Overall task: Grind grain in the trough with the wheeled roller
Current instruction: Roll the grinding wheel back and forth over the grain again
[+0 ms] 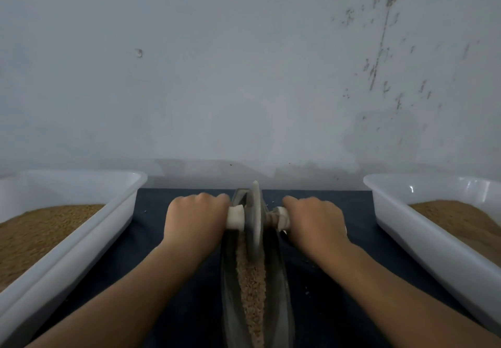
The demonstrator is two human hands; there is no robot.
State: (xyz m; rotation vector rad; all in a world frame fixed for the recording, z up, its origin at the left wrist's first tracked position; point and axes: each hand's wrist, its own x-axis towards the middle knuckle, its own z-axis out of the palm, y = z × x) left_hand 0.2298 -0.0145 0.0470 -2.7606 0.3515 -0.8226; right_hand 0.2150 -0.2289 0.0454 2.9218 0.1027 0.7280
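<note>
**Grinding stroke in progress, with the roller near the far end of the trough.**

At the left, a white tray of brown meal or grain rests on the dark counter. The left hand is closed in a fist round the left end of the pale handle, knuckles up and forearm stretched forward.

At centre, the roller, 1 grey wheel on its axle, stands on edge in the narrow, boat-shaped trough, close to the far tip. The grain lies as a tan strip along the groove, from the wheel back toward the person. It looks coarse, so the grinding appears to be partly done at most.

The right hand is likewise wrapped round the right end of the handle, knuckles up and arm extended. The 2 hands flank the wheel at matching height. At the right, a 2nd white tray holds a similar brown heap.

With both arms near full reach, the next move probably calls for drawing the wheel back along the groove over the grain. Even downward pressure from both hands would keep the wheel from riding up the trough's side.
</note>
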